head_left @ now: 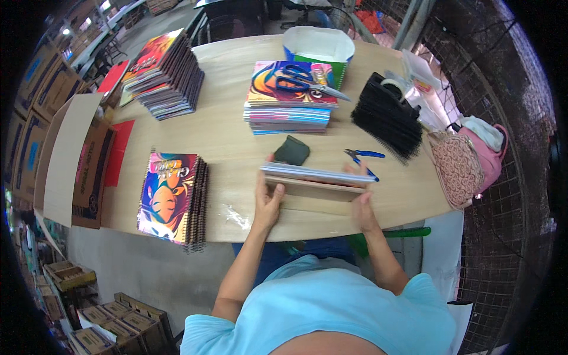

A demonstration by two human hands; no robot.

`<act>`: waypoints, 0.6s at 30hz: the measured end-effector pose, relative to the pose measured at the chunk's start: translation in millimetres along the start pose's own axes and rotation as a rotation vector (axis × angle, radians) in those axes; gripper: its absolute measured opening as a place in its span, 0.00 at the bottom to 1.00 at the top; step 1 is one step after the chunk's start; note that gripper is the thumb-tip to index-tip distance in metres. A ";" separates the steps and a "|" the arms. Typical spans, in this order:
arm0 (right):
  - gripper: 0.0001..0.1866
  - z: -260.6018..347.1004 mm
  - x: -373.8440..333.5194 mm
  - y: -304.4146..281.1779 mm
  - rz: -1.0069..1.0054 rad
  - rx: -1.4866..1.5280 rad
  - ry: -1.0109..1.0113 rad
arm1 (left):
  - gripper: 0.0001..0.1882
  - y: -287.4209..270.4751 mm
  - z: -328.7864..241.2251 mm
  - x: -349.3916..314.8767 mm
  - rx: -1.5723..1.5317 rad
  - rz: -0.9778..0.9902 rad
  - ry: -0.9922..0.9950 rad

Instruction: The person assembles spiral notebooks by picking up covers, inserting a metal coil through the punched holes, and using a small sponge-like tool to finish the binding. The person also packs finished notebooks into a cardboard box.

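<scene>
Between my two hands I hold a stack of loose sheets and covers [316,182], stood on its long edge just above the table. At its left end my left hand [270,201] grips with the thumb on the near side. My right hand [362,208] closes on the right end, slightly blurred. Just beyond the stack lies a dark green piece of cloth or sponge [291,151]. Blue-handled pliers [362,161] rest beyond my right hand. Farther off, blue-handled scissors [305,83] lie on a pile of unbound colourful covers and sheets [290,116].
Spiral notebooks stand in piles at left [167,198] and far left [163,74]. A black bundle of binding spirals [387,115] lies at right, near a patterned bag [458,168]. An open cardboard box [89,171] borders the table's left side. A white-and-green container [319,44] sits at the back.
</scene>
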State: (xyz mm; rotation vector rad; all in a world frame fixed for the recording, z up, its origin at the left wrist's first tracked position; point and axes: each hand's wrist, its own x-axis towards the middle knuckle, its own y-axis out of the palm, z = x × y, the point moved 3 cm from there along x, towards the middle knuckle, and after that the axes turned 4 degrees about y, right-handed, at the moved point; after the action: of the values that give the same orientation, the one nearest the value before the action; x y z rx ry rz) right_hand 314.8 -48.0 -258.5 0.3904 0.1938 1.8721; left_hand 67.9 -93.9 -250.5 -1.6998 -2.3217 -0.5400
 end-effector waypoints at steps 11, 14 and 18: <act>0.04 82.5 192.3 -98.4 -0.445 -1.507 -0.525 | 0.44 -13.0 -50.7 -21.0 0.568 -0.340 0.277; 0.08 77.9 204.0 -102.5 -0.307 -1.727 -0.557 | 0.41 4.5 -88.9 -17.8 0.772 -0.343 0.559; 0.12 75.5 215.1 -115.0 -0.347 -1.691 -0.519 | 0.31 48.2 -143.1 10.6 1.010 0.066 0.586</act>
State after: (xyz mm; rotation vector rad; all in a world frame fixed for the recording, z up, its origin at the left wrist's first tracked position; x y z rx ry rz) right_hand 381.9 188.2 -188.5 -0.3455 -1.4740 0.9954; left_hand 104.1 -130.8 -108.2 -0.9413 -1.6244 0.1553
